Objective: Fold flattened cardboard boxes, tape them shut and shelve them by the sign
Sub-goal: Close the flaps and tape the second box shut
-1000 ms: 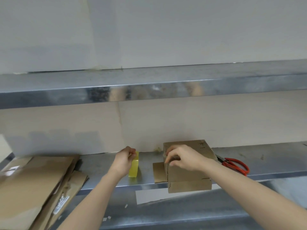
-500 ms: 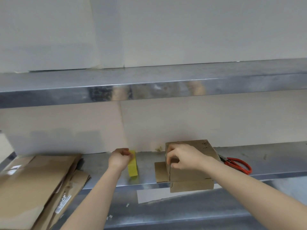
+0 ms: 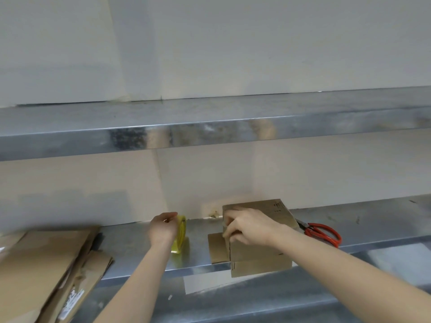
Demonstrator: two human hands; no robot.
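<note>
A small folded cardboard box (image 3: pixel 258 250) sits on the steel shelf (image 3: pixel 140 250), its front hanging slightly over the edge and one side flap sticking out to the left. My right hand (image 3: pixel 247 227) rests on the box's top left corner, fingers curled over the edge. A yellow roll of tape (image 3: pixel 179 234) stands on edge on the shelf to the left of the box. My left hand (image 3: pixel 163 229) is against the roll, fingers pinched at its top; whether it holds the tape's end is not clear.
Red-handled scissors (image 3: pixel 321 233) lie on the shelf right of the box. A pile of flattened cardboard boxes (image 3: pixel 42 271) leans over the shelf edge at the left. A second steel shelf (image 3: pixel 210 127) runs overhead. A lower steel surface (image 3: pixel 233 301) lies below.
My left hand shifted slightly left along the tape roll and back to its top. The right hand stayed on the box's corner; the box has not moved.
</note>
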